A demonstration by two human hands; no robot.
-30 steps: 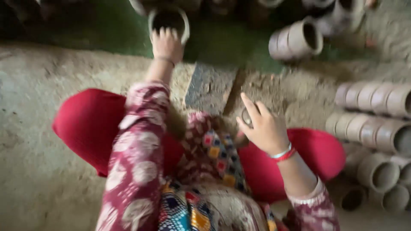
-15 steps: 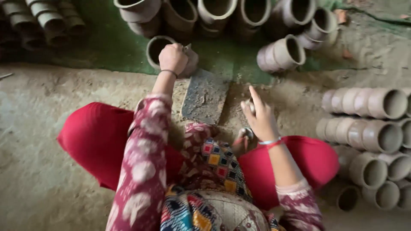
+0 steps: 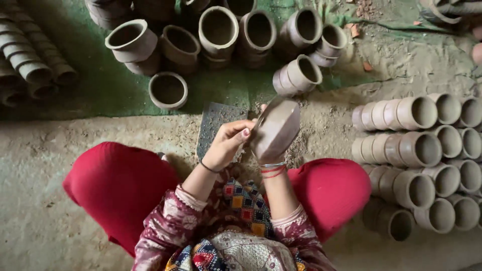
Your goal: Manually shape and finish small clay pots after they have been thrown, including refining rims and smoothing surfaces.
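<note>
Dusty earthen floor (image 3: 60, 150) and a green mat (image 3: 100, 90) frame the scene, seen from above. At frame centre a clay bowl (image 3: 275, 129) is held up off the ground, tilted so its rounded underside faces the camera. The right hand (image 3: 263, 150) is mostly hidden behind and under the bowl, supporting it from below; its fingers cannot be seen well enough to tell how they close. The left hand (image 3: 228, 143) meets the bowl's left edge, fingers curled together and pressed against the rim. A flat grey slab (image 3: 213, 125) lies on the floor just beyond the hands. One low pot (image 3: 168, 90) sits alone on the mat at upper left of centre, with larger pots (image 3: 218, 27) clustered along the top. Stacked cups (image 3: 416, 150) lie in rows at the right.
</note>
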